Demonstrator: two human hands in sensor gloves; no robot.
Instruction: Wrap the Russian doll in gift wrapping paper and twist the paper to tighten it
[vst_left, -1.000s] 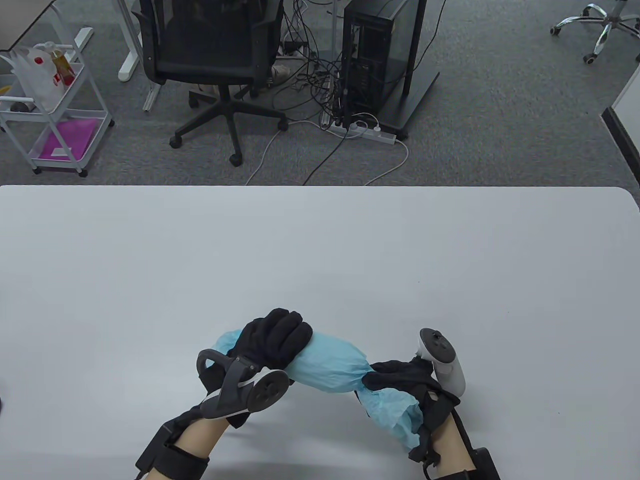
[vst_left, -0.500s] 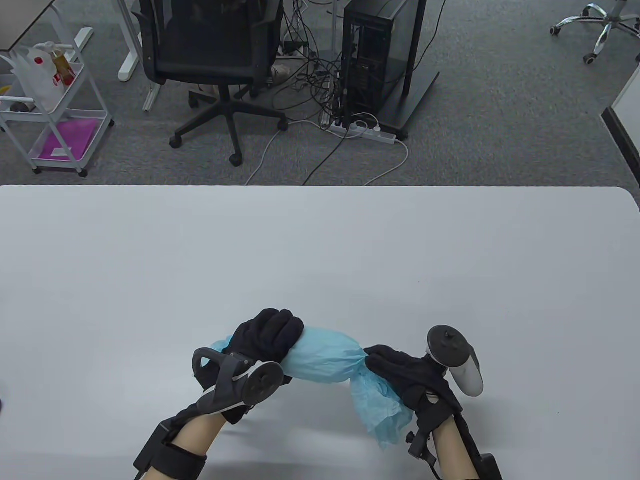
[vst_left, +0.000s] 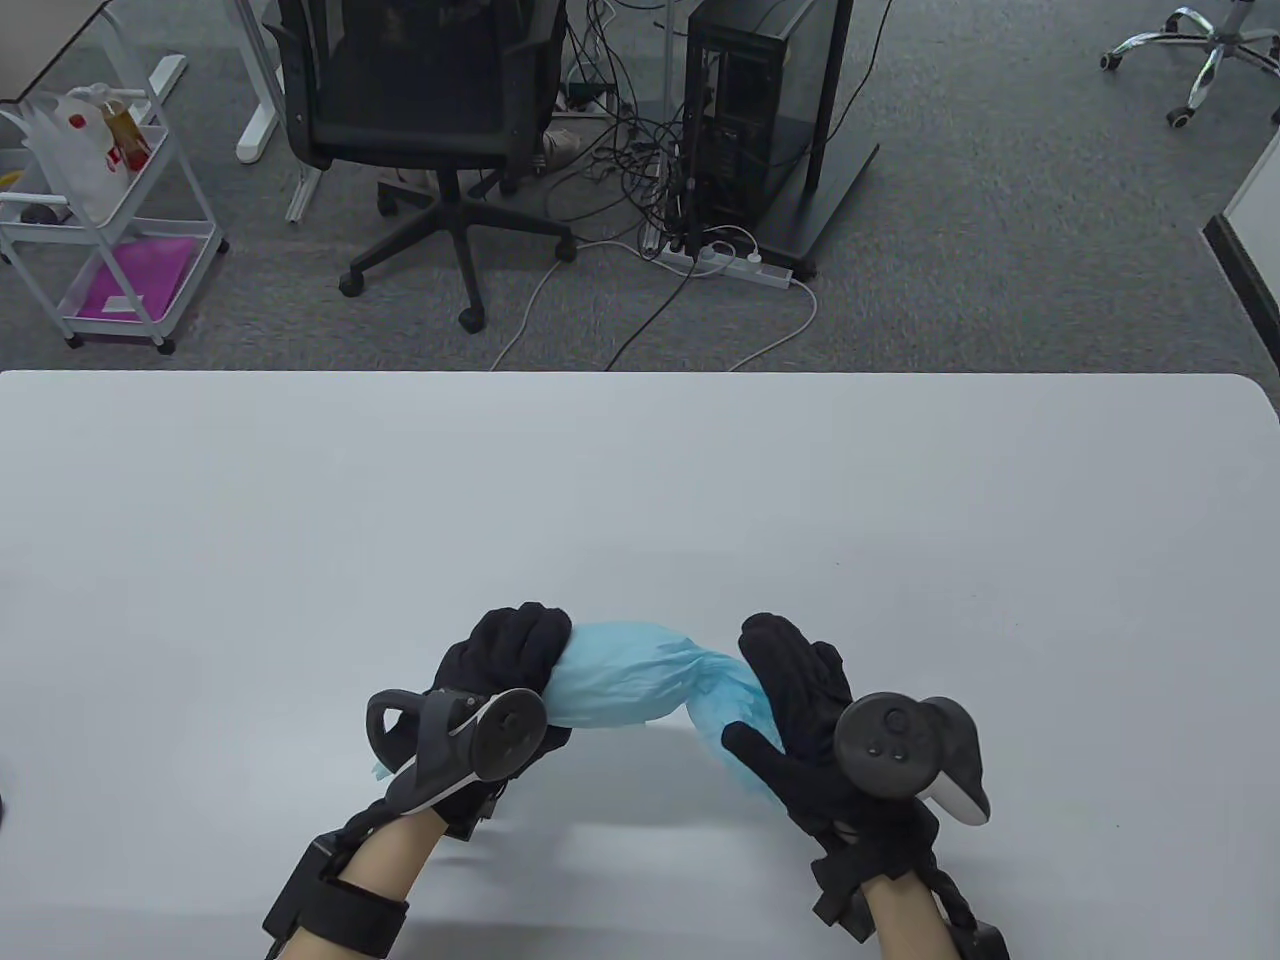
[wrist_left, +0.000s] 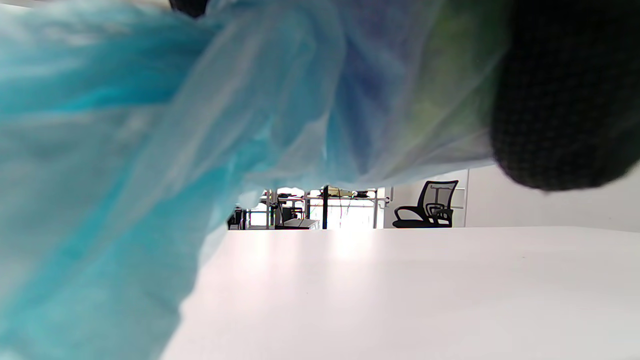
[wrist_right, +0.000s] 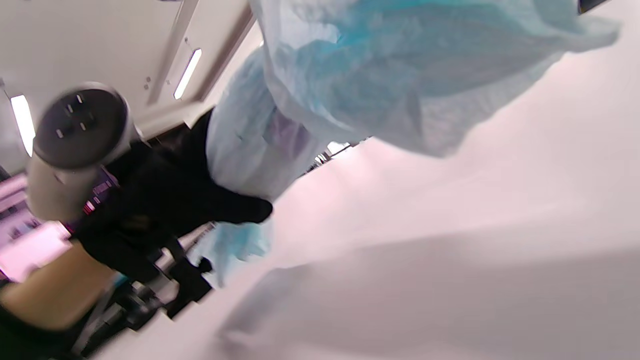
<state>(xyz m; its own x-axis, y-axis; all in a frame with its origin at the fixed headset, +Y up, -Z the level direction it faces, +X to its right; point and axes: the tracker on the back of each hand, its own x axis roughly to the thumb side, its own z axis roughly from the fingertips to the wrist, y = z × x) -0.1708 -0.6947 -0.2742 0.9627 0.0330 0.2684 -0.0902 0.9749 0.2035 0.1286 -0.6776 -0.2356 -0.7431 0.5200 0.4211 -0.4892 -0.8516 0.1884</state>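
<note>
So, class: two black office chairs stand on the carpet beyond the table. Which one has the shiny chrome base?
The chair at the far right, of which only the chrome star base and castors show. The other chair, far left, shows its black seat and has a black base.

Blue paper (vst_left: 610, 685) hides the doll; right wrist view blurred.

Gloved hands: two, the left hand (vst_left: 505, 655) and the right hand (vst_left: 800, 720).
Trackers: two, one on the back of each hand.
Wrapped paper bundles: one, light blue wrapping paper (vst_left: 625, 685) between the hands.
Tabletops: one, white tabletop (vst_left: 640, 500).
Office chairs beyond the tabletop: two.
Computer towers beyond the tabletop: one.
Wheeled carts beyond the tabletop: one.
</note>
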